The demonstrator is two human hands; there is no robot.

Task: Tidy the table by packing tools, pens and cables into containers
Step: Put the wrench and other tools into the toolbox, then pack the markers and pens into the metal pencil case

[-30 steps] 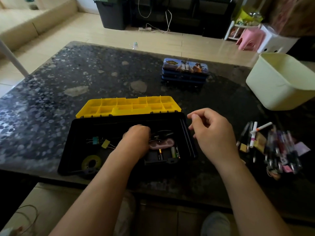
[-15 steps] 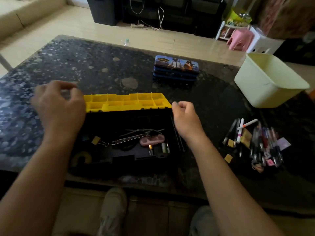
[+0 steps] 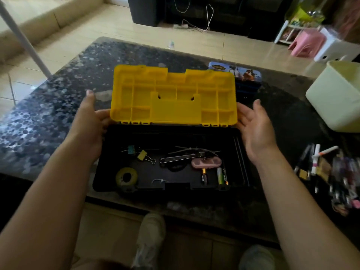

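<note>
Yellow lid [image 3: 173, 94] stands tilted up over black toolbox [image 3: 152, 178]. Left hand [image 3: 91, 117] and right hand [image 3: 253, 125] flank lid's side edges, fingers straight, loosely together.

Pink stool [image 3: 309, 43] is sitting on tiled floor [image 3: 97, 26] far right, w/ white stool [image 3: 335, 49] just beside it; black bin [image 3: 144, 10] is standing top centre; white power strip [image 3: 180, 26] is lying nr it, thin white cable [image 3: 209, 16] looping up behind; white pole [image 3: 25, 41] is slanting down at left.
</note>
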